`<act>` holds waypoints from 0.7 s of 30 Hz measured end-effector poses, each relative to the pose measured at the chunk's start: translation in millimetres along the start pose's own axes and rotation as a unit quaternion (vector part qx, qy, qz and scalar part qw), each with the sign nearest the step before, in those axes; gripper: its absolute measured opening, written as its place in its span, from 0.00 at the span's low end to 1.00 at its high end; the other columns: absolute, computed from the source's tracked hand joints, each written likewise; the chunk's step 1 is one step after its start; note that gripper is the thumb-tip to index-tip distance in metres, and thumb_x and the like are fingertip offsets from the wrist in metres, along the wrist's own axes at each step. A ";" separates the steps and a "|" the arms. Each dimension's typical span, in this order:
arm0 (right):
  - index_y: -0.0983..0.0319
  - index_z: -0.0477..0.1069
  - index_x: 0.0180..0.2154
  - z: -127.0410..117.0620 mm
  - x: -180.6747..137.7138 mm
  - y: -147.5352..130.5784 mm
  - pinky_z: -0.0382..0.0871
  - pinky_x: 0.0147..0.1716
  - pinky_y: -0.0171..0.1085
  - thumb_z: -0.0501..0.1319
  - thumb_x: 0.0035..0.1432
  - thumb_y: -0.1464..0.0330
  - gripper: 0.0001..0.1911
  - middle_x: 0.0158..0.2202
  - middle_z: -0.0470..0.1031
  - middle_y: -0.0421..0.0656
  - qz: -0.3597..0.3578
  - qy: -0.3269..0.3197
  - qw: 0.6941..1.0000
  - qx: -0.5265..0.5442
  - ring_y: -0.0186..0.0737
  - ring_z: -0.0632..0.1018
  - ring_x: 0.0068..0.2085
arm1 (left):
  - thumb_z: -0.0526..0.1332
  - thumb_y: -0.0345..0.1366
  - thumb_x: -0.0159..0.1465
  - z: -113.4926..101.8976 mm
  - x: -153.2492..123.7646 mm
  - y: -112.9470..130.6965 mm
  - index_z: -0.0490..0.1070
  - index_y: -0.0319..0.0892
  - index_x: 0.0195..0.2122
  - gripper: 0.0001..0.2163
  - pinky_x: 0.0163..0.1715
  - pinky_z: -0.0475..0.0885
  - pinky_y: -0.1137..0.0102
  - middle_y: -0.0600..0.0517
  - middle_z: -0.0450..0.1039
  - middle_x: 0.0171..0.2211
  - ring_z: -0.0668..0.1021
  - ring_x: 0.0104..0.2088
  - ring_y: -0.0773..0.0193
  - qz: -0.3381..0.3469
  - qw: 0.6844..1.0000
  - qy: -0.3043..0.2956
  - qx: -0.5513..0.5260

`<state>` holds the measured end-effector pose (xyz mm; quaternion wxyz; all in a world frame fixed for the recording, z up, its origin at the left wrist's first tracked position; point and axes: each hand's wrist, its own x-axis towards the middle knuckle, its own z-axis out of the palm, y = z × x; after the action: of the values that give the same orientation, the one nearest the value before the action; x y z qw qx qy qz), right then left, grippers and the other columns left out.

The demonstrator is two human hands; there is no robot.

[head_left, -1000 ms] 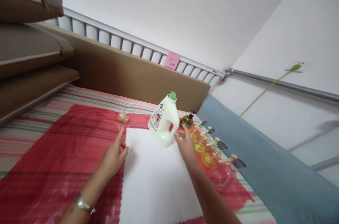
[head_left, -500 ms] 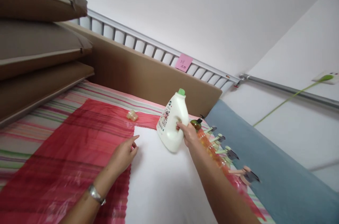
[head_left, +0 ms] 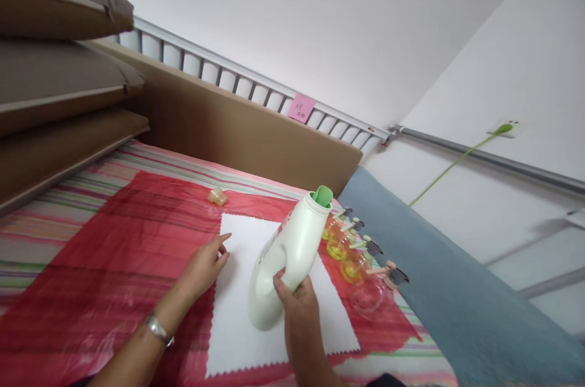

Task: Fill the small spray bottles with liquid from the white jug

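Note:
My right hand (head_left: 299, 308) is closed round the handle of a large pale detergent bottle (head_left: 269, 292). The bottle leans to the right, and its green pour spout (head_left: 322, 195) shows without a cap. Beneath it lies a white cloth (head_left: 247, 350) with zigzag edges. My left hand (head_left: 208, 262) hovers at the cloth's left edge, holding nothing, its index finger stretched out and the others loosely bent. Behind the cloth a translucent cap (head_left: 217, 196) lies on the red sheet (head_left: 159, 210).
Several clear pump bottles (head_left: 354, 265) with coloured liquid stand in a row on the right. Stacked brown cushions (head_left: 59, 76) rise at the left. A brown board (head_left: 237, 131) stands along the back, before a white radiator (head_left: 210, 70) bearing a pink note (head_left: 301, 107).
The detergent bottle has come closer to me in my right hand and now tips to the right, its open spout facing me more. My left hand has stayed nearly in place.

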<state>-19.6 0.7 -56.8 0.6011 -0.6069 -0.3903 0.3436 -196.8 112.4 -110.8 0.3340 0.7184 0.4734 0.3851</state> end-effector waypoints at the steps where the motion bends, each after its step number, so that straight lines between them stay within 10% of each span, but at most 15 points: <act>1: 0.60 0.68 0.34 3.9 -1.6 3.6 0.68 0.34 0.36 0.64 0.45 0.62 0.13 0.30 0.74 0.40 -0.003 -0.001 1.000 0.000 0.40 0.74 0.33 | 0.51 0.36 0.59 0.0 -1.9 -0.1 0.63 0.37 0.55 0.22 0.29 0.65 0.71 0.52 0.72 0.29 0.72 0.26 0.65 -0.001 1.000 0.004 -0.009; 12: 0.61 0.67 0.40 33.1 -4.1 15.7 0.67 0.41 0.37 0.61 0.46 0.66 0.16 0.34 0.76 0.42 -0.033 -0.050 0.998 0.028 0.41 0.76 0.38 | 0.55 0.43 0.59 6.6 -94.6 -9.9 0.67 0.38 0.49 0.20 0.37 0.70 0.67 0.51 0.73 0.32 0.76 0.33 0.61 -0.061 0.982 0.155 -0.091; 21: 0.62 0.69 0.38 30.7 -0.4 8.7 0.66 0.43 0.40 0.60 0.46 0.64 0.15 0.37 0.78 0.45 -0.043 -0.084 0.995 0.042 0.45 0.76 0.40 | 0.58 0.44 0.57 27.1 -101.8 59.5 0.66 0.39 0.50 0.21 0.43 0.70 0.63 0.42 0.72 0.47 0.74 0.46 0.55 -0.032 0.980 0.164 -0.110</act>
<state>-46.4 14.7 -66.8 0.6054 -0.5328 -0.4500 0.3834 -174.1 -5.7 -97.7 0.3410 0.5884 0.4996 0.5366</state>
